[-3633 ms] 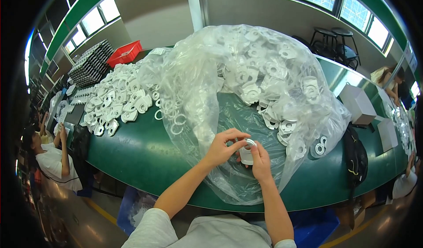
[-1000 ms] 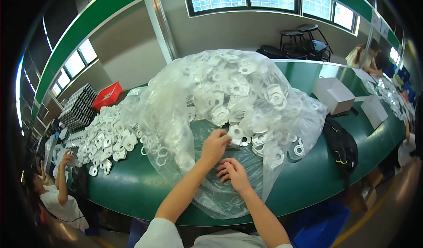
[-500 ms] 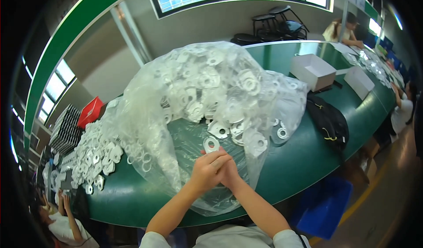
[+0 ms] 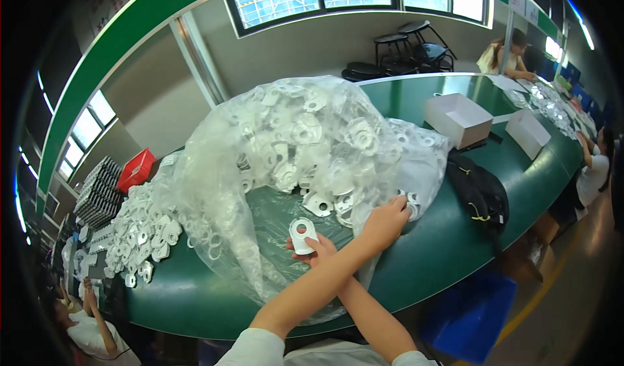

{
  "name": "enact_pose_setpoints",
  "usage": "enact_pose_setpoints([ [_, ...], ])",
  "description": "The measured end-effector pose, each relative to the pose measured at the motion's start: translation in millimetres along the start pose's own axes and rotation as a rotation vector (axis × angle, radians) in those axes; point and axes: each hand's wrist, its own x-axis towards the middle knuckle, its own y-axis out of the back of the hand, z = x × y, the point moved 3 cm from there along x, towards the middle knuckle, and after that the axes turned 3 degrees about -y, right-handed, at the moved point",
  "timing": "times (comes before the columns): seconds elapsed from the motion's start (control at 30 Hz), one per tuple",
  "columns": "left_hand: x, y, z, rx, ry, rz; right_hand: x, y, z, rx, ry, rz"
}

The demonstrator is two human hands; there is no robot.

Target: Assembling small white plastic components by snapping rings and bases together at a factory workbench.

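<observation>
My forearms cross, the left over the right. My right hand [image 4: 314, 251] grips a white flat plate [image 4: 300, 244] with a round hole near its top, held upright above the plastic sheet. Reaching over to the right, my left hand [image 4: 389, 219] has its fingertips drawn together at a few small white rings [image 4: 413, 201] on the bag's right side. Whatever is between those fingertips is hidden. Ahead of both hands, a large clear plastic bag [image 4: 214, 164] lies open, heaped with white plates [image 4: 318, 203] like the one I hold.
A loose pile of white parts [image 4: 140, 233] covers the green table [image 4: 188, 307] at left, beside stacked trays [image 4: 97, 194] and a red bin [image 4: 136, 169]. At right are a black bag [image 4: 478, 187] and white boxes [image 4: 458, 122]. A blue bin [image 4: 471, 317] is below. Other people work around the table.
My hands were together around the plate. The left has moved right to the small rings, its arm crossing the right one. The plate stays in my right hand, now more exposed.
</observation>
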Motion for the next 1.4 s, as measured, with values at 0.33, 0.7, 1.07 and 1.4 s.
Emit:
enact_pose_setpoints([
  [0.33, -174.8, 145.9, -62.0, 0.192, 0.335, 0.188, -6.3, -5.3, 5.9, -0.2, 0.06, 0.097],
  [0.7, -192.1, 133.7, -58.1, 0.137, 0.339, 0.241, -7.1, 5.2, 5.9, -0.187, 0.103, 0.081],
  [1.07, -195.7, 138.7, -49.3, 0.199, 0.358, 0.128, -10.6, 1.7, 0.0, -0.208, 0.084, 0.098],
  [1.4, -228.3, 225.3, -93.4, 0.308, 0.459, 0.727, -18.0, -16.2, -8.6, -0.425, 0.106, 0.205],
])
